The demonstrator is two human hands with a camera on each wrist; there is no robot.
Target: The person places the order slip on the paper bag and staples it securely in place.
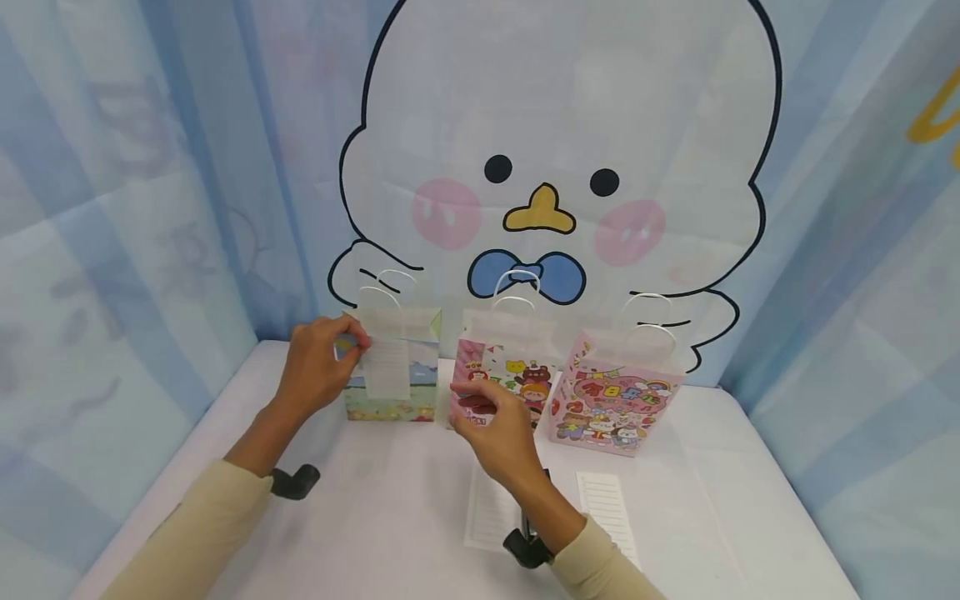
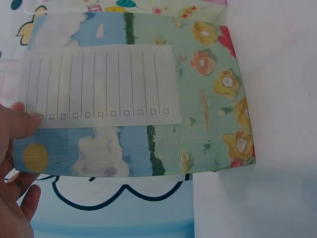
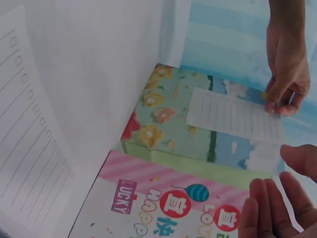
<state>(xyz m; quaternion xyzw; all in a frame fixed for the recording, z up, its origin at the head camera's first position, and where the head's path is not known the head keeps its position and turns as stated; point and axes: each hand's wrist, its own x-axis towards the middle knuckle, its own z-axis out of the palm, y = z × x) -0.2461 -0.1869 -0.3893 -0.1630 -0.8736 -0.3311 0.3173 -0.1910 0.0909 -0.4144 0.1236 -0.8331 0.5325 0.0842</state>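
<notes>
A lined checklist sheet lies flat against the front of a gift bag painted with flowers and clouds. My left hand pinches the sheet's upper corner at the bag's top left edge, thumb in front and fingers behind. My right hand is held before the middle pink gift bag, thumb and fingers apart with nothing between them. Small rows of boxes run along the sheet's side in the left wrist view.
Another pink gift bag with cartoon animals stands to the right. Two more lined sheets lie on the white table, one partly under my right forearm, the other beside it. A dark pen-like object is mostly hidden there. A cartoon curtain hangs behind.
</notes>
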